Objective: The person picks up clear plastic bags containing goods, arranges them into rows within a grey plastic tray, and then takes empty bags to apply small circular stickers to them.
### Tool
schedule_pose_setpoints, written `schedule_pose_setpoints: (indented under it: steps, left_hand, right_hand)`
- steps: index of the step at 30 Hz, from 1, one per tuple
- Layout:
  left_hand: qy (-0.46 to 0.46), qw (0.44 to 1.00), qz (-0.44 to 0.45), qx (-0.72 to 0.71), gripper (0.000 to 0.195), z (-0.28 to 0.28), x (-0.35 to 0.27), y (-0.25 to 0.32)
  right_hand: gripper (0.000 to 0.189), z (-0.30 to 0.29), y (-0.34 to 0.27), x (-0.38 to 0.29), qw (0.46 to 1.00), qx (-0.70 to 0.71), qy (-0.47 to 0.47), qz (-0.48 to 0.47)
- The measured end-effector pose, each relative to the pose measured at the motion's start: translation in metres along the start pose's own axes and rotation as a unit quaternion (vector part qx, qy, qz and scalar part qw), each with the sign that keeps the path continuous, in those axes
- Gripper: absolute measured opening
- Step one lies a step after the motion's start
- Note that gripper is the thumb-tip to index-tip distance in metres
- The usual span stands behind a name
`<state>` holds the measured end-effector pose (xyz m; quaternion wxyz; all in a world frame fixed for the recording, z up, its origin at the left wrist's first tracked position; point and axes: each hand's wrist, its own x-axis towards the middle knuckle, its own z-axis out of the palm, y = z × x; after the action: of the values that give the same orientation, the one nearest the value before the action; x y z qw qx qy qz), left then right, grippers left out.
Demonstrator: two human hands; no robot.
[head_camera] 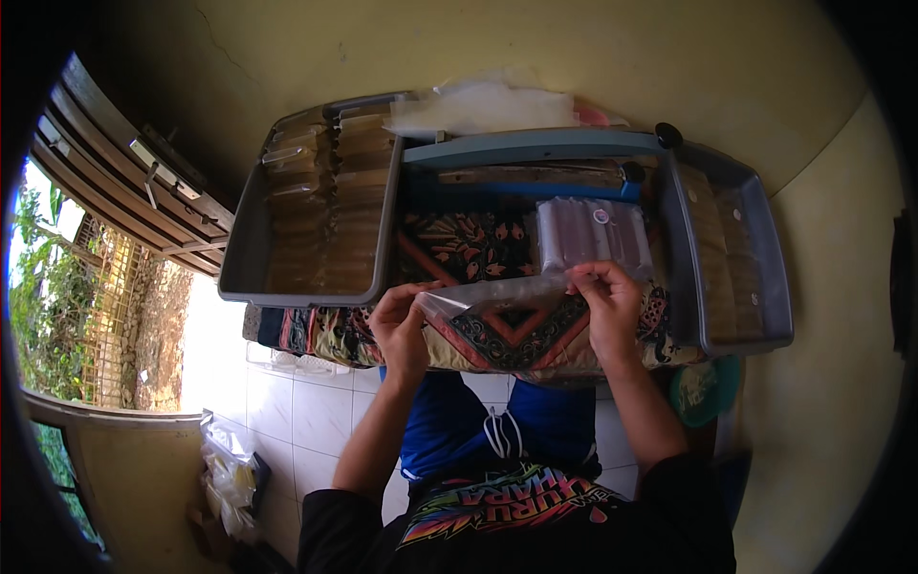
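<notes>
A clear plastic bag (495,290) is stretched between my two hands above a patterned cloth (466,247). My left hand (403,326) pinches its left end between thumb and fingers. Its right end is pinched by my right hand (609,305). Just beyond my right hand lies a clear pack of brownish-purple sticks (592,233) with a round sticker on it. Behind the cloth stands a blue impulse sealer (531,148) with its long arm.
A grey tray (388,265) at the left holds many slim brown packets. Another grey tray (782,316) at the right holds stickered packs. Plastic sheets (495,107) lie behind the sealer. A green basin (706,391) sits below the right edge, and plastic bags (233,473) stand on the floor.
</notes>
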<state>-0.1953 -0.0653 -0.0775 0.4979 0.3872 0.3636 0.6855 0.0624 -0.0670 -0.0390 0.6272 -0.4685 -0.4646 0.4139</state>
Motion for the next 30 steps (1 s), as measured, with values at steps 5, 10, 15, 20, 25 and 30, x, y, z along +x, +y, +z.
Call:
schedule_pose_setpoints:
  steps: [5,10,15,20,25,30]
  left_hand:
    - [0.011,1.0,0.023,0.013,0.012,0.006,-0.001,0.008]
    - [-0.022,0.991,0.004,0.129,0.014,0.004,-0.007,0.015]
    - [-0.016,0.996,0.016,0.092,0.009,0.013,-0.009,0.022]
    - [0.001,0.997,0.018,0.081,0.007,0.009,-0.009,0.018]
    - [0.016,0.998,-0.031,0.054,0.007,0.015,-0.007,0.025]
    - [0.021,0.999,-0.008,0.043,0.01,0.011,-0.001,0.019]
  right_hand:
    - [0.007,0.0,-0.003,-0.001,1.0,0.025,0.01,-0.009]
    - [0.013,-0.009,-0.002,-0.005,0.999,0.031,0.004,0.012]
    - [0.025,-0.012,-0.006,-0.009,0.999,0.047,-0.011,0.023]
    - [0.026,-0.011,-0.01,-0.007,0.997,-0.006,-0.017,0.077]
    - [0.013,-0.011,-0.007,-0.003,0.998,-0.013,-0.026,0.047]
    - [0.007,-0.007,-0.005,-0.001,0.998,0.035,-0.032,0.048]
